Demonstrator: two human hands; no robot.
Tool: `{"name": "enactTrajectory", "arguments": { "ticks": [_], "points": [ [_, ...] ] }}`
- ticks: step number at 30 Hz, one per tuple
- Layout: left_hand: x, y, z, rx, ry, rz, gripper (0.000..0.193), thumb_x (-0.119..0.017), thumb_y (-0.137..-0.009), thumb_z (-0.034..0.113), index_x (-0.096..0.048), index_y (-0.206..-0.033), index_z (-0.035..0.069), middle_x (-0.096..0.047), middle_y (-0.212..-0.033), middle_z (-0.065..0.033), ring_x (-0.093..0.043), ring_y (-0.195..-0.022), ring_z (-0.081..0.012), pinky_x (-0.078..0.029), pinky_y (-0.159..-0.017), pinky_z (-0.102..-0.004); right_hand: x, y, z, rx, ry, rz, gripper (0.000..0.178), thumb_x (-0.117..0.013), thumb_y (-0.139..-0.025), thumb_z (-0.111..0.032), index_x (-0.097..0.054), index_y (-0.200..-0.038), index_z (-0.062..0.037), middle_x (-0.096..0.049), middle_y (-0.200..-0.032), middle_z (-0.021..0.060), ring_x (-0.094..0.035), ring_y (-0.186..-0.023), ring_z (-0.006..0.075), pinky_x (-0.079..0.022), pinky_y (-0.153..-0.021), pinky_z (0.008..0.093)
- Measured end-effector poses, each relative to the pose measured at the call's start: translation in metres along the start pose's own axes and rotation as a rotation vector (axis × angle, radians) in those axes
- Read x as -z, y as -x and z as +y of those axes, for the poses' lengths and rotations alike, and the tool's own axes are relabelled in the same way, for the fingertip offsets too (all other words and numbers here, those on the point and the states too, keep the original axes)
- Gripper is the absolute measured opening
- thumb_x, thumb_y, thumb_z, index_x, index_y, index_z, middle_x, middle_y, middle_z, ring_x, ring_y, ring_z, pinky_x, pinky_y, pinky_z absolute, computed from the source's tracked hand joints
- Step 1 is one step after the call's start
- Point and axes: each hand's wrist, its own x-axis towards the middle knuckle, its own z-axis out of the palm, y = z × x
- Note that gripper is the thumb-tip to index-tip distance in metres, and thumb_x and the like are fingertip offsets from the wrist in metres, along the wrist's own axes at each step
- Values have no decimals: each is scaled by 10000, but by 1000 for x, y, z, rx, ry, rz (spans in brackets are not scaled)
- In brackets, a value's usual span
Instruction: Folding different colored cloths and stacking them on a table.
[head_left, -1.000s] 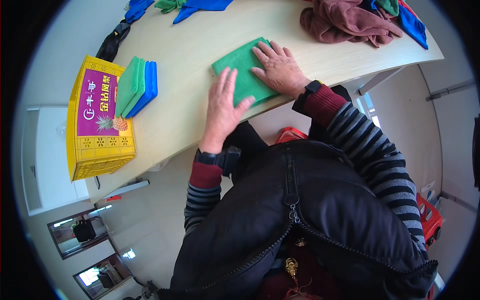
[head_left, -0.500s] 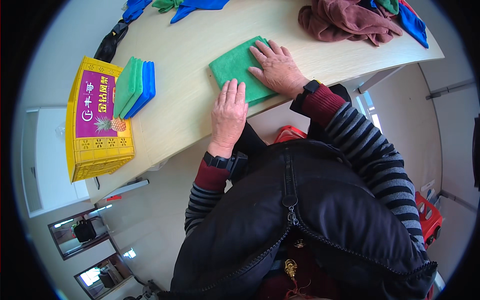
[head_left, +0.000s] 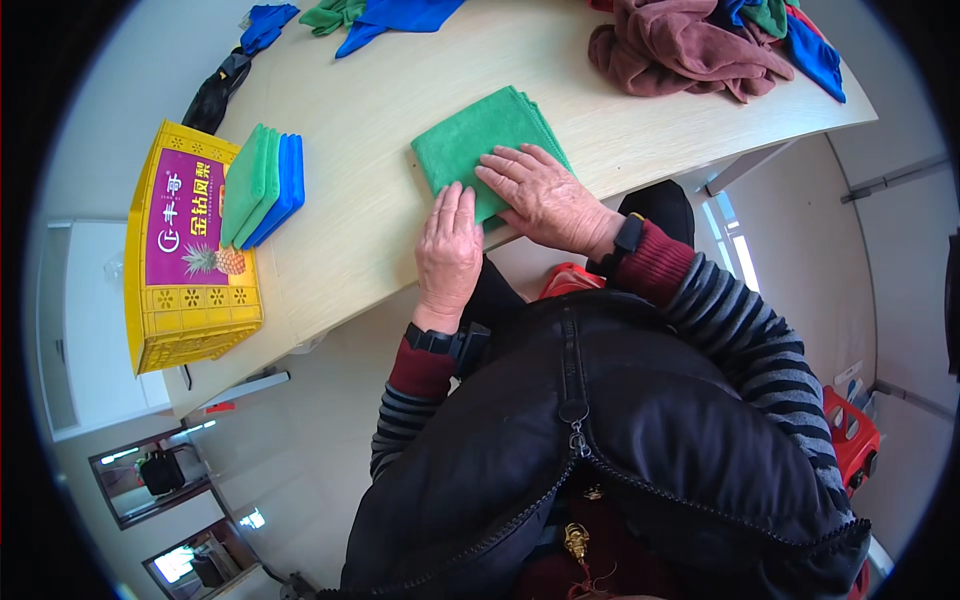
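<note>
A green cloth [head_left: 485,135], folded into a flat rectangle, lies at the front edge of the pale wooden table. My left hand [head_left: 449,250] touches its near left corner with straight fingertips. Across the near right part of the cloth rests my right hand [head_left: 550,200], palm down, fingers stretched toward the left. Neither hand grips anything; both have their fingers laid out flat. The cloth's near edge is partly hidden beneath my hands. To the left, folded green cloths [head_left: 250,185] and folded blue cloths [head_left: 283,190] lean together against a yellow crate.
The yellow plastic crate [head_left: 200,325] with a purple label stands at the table's left end. A heap of brown cloth [head_left: 690,50] with blue, green and red pieces lies far right. Loose blue cloth [head_left: 405,20] and green cloth [head_left: 332,14] lie at the far left.
My right hand has slid down and toward me over the green cloth, uncovering its far right corner. My left hand has shifted slightly toward me. The view has tilted a little.
</note>
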Motion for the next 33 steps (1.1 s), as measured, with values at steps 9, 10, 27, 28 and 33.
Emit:
{"name": "enactTrajectory", "arguments": {
  "ticks": [9,10,27,28,33],
  "points": [
    [3,2,2,-11,-54,-17,474,-663,-855,42,-558,-1314,-5,-588,-1324,-168,-578,-1248,-329,-502,-1028,-397,12,5,15,36,137,2,484,-578,-866,-119,-538,-1329,18,-554,-1385,184,-509,-1317,334,-400,-1124,445],
    [3,0,1,-11,-60,-5,474,-663,-855,42,-558,-1314,-5,-588,-1324,-168,-578,-1248,-329,-502,-1028,-397,15,5,19,26,138,-7,479,-568,-865,-113,-539,-1324,22,-555,-1381,188,-513,-1312,334,-409,-1119,442],
    [10,4,9,6,-28,-116,471,-509,-913,-55,-511,-1383,-21,-521,-1423,-199,-521,-1321,-357,-471,-1076,-415,17,38,27,72,193,8,520,-563,-871,-130,-514,-1367,16,-536,-1413,183,-502,-1338,329,-406,-1126,444],
    [9,4,9,4,-28,-118,473,-507,-916,-53,-505,-1388,-22,-515,-1430,-199,-516,-1326,-357,-466,-1082,-415,19,40,29,67,199,12,524,-562,-871,-128,-511,-1373,14,-532,-1418,183,-499,-1342,329,-405,-1127,443],
    [9,7,8,-16,-43,-125,487,-506,-919,-54,-492,-1405,-19,-500,-1447,-197,-505,-1337,-357,-457,-1091,-417,20,48,26,63,191,16,541,-558,-875,-114,-492,-1399,7,-516,-1438,181,-482,-1361,329,-392,-1136,446]
  ]
}}
